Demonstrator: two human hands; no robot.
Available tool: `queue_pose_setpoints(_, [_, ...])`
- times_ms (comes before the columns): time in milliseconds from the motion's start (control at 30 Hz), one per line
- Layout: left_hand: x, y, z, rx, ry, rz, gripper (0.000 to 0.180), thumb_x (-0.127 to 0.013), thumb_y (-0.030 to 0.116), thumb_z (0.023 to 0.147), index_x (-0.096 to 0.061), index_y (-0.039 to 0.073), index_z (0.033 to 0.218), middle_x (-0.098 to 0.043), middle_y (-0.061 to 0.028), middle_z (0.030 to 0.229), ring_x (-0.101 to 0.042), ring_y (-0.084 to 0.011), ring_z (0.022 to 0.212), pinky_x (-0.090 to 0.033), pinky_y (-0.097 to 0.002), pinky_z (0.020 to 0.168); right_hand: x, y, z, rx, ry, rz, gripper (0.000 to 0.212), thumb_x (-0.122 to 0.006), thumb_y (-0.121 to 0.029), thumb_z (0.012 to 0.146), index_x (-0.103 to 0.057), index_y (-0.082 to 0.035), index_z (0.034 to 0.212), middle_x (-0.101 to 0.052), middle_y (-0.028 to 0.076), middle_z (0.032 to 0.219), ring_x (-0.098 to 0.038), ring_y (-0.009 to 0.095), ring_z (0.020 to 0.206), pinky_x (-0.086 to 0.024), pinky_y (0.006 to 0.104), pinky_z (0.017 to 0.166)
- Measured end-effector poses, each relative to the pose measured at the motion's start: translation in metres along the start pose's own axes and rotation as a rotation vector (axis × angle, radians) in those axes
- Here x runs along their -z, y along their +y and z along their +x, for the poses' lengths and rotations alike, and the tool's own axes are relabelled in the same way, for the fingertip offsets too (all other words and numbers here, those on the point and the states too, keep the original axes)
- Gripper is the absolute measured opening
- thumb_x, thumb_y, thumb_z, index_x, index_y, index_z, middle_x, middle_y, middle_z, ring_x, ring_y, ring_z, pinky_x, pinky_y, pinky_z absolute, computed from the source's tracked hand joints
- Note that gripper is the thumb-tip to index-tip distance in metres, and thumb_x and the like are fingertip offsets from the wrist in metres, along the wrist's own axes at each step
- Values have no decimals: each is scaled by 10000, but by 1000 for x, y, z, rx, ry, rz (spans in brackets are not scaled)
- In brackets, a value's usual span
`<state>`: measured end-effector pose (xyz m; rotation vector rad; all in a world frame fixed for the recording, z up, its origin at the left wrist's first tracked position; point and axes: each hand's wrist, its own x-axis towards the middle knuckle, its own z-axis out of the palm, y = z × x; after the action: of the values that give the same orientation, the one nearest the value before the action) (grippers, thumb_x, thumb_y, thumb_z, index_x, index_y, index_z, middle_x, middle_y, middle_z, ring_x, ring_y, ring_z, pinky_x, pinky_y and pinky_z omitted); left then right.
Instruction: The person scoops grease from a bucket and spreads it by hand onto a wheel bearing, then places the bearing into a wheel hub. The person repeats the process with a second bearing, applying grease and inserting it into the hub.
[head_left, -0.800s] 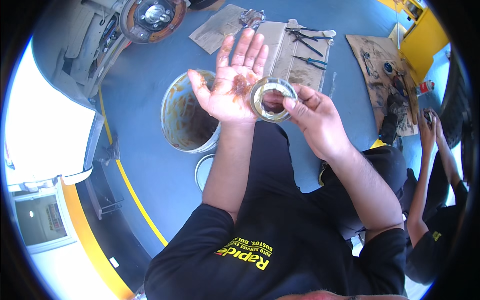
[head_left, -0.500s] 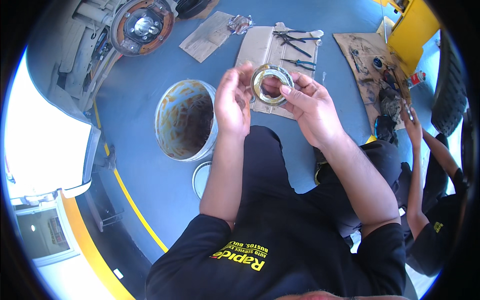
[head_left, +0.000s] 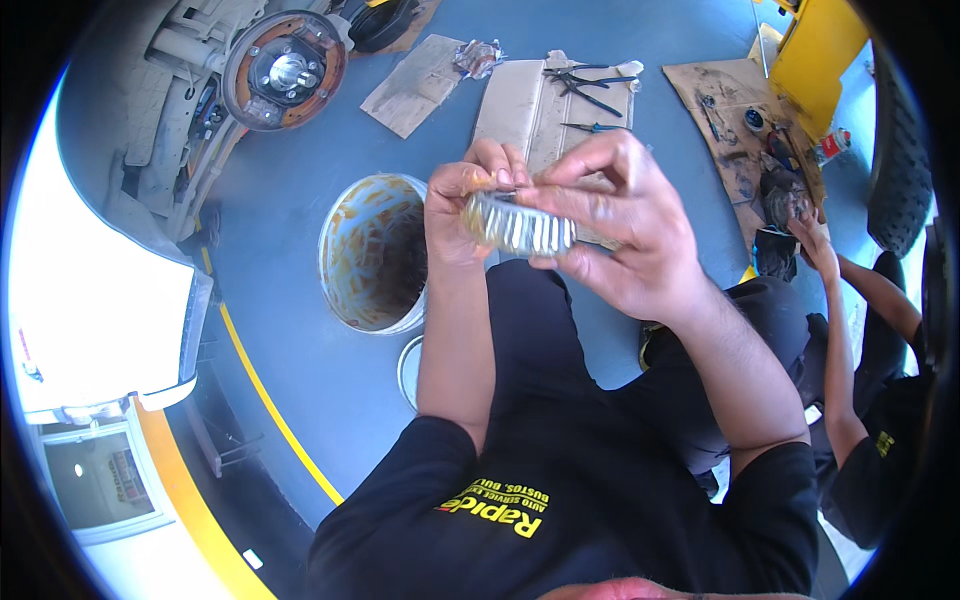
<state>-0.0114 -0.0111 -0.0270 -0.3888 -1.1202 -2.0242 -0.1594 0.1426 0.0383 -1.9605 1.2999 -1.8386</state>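
Between my hands, in front of my chest, is a roller bearing (head_left: 522,228), tilted so its row of shiny metal rollers shows. Brownish-yellow grease coats its left end. My right hand (head_left: 630,225) grips its right side, fingers over the upper edge and thumb beneath. My left hand (head_left: 462,210) is closed at the bearing's left end, its fingertips pinched at the upper rim. Just left of my left forearm stands a round bucket (head_left: 343,290), its inner wall smeared with brownish grease. A pale round lid (head_left: 408,372) lies beside it, partly behind my forearm.
Cardboard (head_left: 508,105) ahead carries black pliers (head_left: 590,82) and blue-handled pliers (head_left: 592,127). Crumpled plastic (head_left: 478,58) touches another sheet (head_left: 415,88). A brake assembly (head_left: 287,72) is at upper left. At right, a co-worker's hands (head_left: 818,245) work over dirty cardboard (head_left: 735,150) near a tyre (head_left: 898,165).
The bearing has turned from ring-face view to its roller side and come lower, nearer me. My left hand has closed onto its edge; my right hand has shifted its grip.
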Motion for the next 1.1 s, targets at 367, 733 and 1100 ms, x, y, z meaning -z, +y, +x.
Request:
queue_pose_setpoints(367, [-44,68,50,-194,-349,644,515,-911,32,672,-710,-18,1143,-637,-198,1124,-728,-352,1013,-619,-449,901,21,-16,-2,466,136,-412,407,-869,-37,644,-808,-111,1040,-604,36,974,-721,235,906,-641,307,710])
queue_pose_setpoints(733, [-36,63,51,-182,-271,686,805,-1013,169,537,-666,-54,1229,-619,-206,1214,-734,-339,1028,-608,-440,926,20,-15,-7,589,135,-427,263,-850,-3,665,-779,-44,915,-603,72,953,-740,288,992,-674,331,762])
queue_pose_setpoints(1100, [-23,38,51,-30,-232,533,529,-959,112,665,-737,-28,1124,-750,-202,1059,-749,-286,1000,-610,-374,880,17,-8,0,167,118,-254,379,-848,-13,700,-753,-7,1067,-687,97,1005,-740,282,967,-655,376,825])
